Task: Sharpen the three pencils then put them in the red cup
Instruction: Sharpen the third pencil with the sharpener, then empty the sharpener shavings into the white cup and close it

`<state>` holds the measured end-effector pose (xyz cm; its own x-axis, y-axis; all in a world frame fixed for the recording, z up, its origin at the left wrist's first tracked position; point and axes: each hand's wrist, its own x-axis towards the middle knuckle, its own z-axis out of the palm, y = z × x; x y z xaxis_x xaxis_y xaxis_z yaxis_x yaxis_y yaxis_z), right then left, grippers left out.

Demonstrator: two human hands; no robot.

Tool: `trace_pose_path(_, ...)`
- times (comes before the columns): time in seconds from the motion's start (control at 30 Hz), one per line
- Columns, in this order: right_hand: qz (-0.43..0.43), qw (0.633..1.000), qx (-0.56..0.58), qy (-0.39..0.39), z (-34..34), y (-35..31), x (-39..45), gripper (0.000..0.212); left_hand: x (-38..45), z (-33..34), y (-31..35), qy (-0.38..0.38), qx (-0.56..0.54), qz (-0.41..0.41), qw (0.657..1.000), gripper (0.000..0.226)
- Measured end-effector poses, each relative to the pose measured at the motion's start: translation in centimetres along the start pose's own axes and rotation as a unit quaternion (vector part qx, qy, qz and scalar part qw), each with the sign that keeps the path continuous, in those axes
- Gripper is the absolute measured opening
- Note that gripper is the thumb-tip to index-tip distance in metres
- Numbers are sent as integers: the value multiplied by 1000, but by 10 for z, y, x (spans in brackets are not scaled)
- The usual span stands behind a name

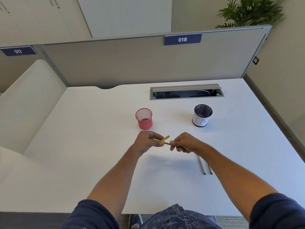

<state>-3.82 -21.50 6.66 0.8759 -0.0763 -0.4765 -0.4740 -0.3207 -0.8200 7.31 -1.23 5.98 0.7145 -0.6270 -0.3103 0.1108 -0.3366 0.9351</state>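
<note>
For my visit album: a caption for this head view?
Both hands work a pencil in a yellow sharpener; red cup waits.

Bright, even light — soft shadows (edges bowed).

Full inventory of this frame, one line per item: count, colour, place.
red cup: 1, red mesh, mid-desk, no pencils visible inside
black cup: 1, black mesh with white label, right of red cup
sharpener: 1, yellow, between the hands
held pencil: 1, dark, running through the sharpener
loose pencils: 2, dark, lying on desk by right forearm
desk: 1, white
cable tray: 1, grey, desk rear
plant: 1, green, behind partition
left hand: grips sharpener
right hand: pinches held pencil
</note>
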Motion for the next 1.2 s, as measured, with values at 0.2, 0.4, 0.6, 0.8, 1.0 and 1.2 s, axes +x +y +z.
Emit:
trace_pose_path(0.2, -78, 988, -130, 27, -2, 1, -4, 18, -2, 7, -4, 2, 3, -11, 1000, 23)
trace_pose_path(0.4, -227, 877, -376, 193, 13, 10, -1, 20, -1, 5, -5, -1, -18, -51, 999, 17)
trace_pose_path(0.6, -67, 965, -216, 131, 15, 1, 7, 24, -4, 5, -5, 1, -11, -27, 1000, 14)
trace_pose_path(0.8, 52, 996, 39, -62, 0, 2, 2, 33, -4, 8, -7, -2, 5, -9, 1000, 27)
trace_pose_path(1.0, 89, 989, 67, 94, -11, 42, 3, 14, -5, 6, -18, 32, -20, -16, 999, 25)
trace_pose_path(1.2, 142, 954, -33, 260, -6, 70, 6, 14, -6, 11, -20, 39, -20, -21, 999, 24)
